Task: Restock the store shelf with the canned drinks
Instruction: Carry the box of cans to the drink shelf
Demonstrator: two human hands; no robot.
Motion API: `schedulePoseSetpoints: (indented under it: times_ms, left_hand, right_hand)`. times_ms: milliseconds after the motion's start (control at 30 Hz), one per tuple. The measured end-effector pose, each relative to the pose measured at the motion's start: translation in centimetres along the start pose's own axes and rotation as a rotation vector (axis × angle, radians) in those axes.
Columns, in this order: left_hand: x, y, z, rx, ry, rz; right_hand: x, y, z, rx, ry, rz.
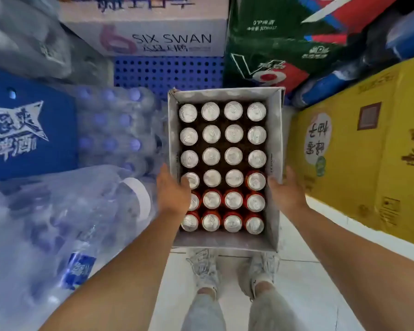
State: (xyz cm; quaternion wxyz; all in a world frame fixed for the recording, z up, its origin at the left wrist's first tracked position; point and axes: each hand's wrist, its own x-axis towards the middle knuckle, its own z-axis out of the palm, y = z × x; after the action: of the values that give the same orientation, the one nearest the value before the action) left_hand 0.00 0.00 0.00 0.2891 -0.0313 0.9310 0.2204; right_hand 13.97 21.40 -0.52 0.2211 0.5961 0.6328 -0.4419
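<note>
An open grey cardboard box (225, 242) is held in front of me, above my shoes. It is packed with several rows of upright canned drinks (233, 156), silver tops up, and the nearer ones show red sides. My left hand (171, 197) grips the box's left wall, with its fingers reaching over the rim onto the cans. My right hand (288, 194) holds the right wall from outside, its fingertips at the rim.
Shrink-wrapped water bottle packs (58, 223) and a blue beer carton (22, 130) crowd the left. A white Six Swan carton (153, 39), a blue perforated panel (167, 70) and a green carton (273, 51) stand ahead. A yellow carton (356, 151) lines the right. White floor tiles (304, 283) lie below.
</note>
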Motion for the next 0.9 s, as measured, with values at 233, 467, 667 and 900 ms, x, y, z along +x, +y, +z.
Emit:
schedulePoseSetpoints:
  times_ms: [233,467,667,900]
  left_hand:
    - [4.4,-0.5,1.7,-0.059,-0.056,-0.175]
    - [6.0,-1.7,2.9,0.063,0.028,-0.095]
    - [5.2,-1.6,2.0,0.058,0.053,-0.044]
    - [0.5,0.1,-1.2,0.132,0.075,-0.017]
  right_hand:
    - [5.3,0.6,2.2,0.057,0.151,-0.051]
    - [6.4,2.0,2.6,-0.094,0.262,-0.15]
    - [5.2,1.6,1.9,-0.155,0.314,-0.216]
    - [0.9,2.2,-0.2,-0.112,0.264,-0.204]
